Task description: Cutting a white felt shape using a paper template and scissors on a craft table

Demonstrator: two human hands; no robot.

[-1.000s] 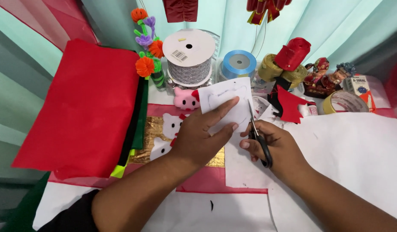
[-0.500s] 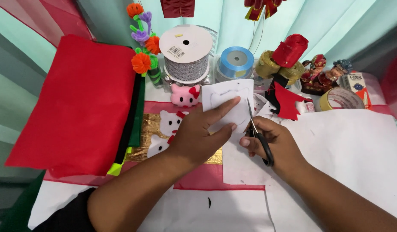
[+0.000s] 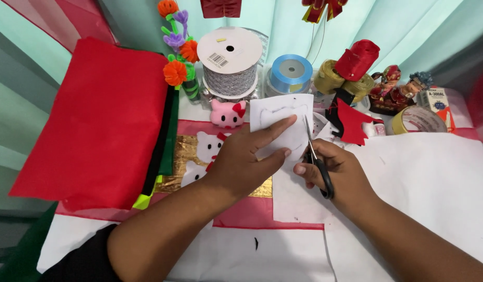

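- Since a second ago little has changed: both hands keep their grips, the scissors (image 3: 315, 159) sit at the same right edge of the paper (image 3: 281, 125), and the view has drifted slightly so the table things sit a little higher and to the left.
- The left hand (image 3: 246, 159) pinches the paper, thumb on top and fingers curled below, holding it just above the table (image 3: 434, 177).
- The right hand (image 3: 338, 172) is closed around the black scissor handles, fingers through the loops.
- The paper is a small white piece, roughly square, with a faint pencilled outline of a cat-like head with two ears near its top.
- It lies about flat, its top edge towards the spools, in front of the pink cat toy (image 3: 228, 114) and the blue ribbon roll (image 3: 290, 73).
- The scissors' long axis runs nearly away from the person, tips pointing up towards the far side and leaning slightly left; the thin blades lie along the paper's right edge. How far the blades are parted I cannot tell.
- Red felt (image 3: 95, 120) lies well to the left.
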